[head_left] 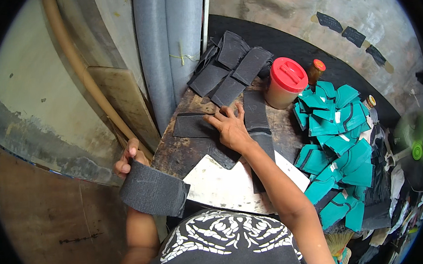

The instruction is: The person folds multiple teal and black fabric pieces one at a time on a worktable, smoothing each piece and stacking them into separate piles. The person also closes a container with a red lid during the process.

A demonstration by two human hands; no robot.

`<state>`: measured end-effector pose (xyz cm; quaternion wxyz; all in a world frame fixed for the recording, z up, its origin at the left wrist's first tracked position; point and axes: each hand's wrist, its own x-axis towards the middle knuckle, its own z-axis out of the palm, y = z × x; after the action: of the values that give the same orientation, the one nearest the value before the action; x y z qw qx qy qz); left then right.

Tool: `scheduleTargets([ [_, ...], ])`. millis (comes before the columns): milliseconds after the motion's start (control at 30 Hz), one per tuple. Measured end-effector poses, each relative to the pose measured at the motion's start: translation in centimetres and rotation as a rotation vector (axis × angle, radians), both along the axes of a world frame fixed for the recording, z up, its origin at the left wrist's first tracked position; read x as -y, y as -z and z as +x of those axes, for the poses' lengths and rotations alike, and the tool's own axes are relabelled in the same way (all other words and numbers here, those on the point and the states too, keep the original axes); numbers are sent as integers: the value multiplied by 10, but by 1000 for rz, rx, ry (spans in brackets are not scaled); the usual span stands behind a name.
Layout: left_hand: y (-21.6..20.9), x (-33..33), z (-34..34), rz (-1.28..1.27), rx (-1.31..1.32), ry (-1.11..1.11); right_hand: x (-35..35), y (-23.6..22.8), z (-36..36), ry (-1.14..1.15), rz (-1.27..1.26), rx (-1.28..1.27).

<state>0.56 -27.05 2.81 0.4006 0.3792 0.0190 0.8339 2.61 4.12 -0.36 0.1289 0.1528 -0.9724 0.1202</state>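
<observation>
Left hand gripping a grey fabric piece off the bench edge, right hand flat on the bench.

So the left hand point(129, 160) has its fingers curled around the top edge of a dark grey fabric piece point(153, 191), held out past the left side of the worn wooden workbench point(174, 154). The right hand point(230, 125) is spread open, fingertips resting on another grey piece point(193, 126) lying flat on the bench. More grey pieces are piled at the back point(231, 67), a red-lidded jar point(285, 82) sits just beside them, and a heap of teal pieces point(337, 143) runs down the right. A white board point(225, 185) lies near the person's chest.
</observation>
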Motion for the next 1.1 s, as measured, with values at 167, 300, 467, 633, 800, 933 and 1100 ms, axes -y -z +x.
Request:
scheduleTargets([
  [167,-22,-17,10,16,178,41,8,-24,7,61,19,3],
  [300,-44,-53,4,-33,207,99,15,-49,22,0,-389,244],
  [467,-46,-84,-11,-204,300,-17,22,-72,48,-362,-1394,395],
  [633,-30,-108,-21,-414,174,-598,28,-82,83,-482,-1580,304],
  [800,-43,-116,29,-526,225,-414,27,-86,90,-290,-1634,168],
  [933,-64,-125,57,-661,-264,-790,23,-84,90,-236,-1465,61],
  [1100,-72,-123,59,-751,-252,-733,22,-72,91,-260,-1406,-22],
])
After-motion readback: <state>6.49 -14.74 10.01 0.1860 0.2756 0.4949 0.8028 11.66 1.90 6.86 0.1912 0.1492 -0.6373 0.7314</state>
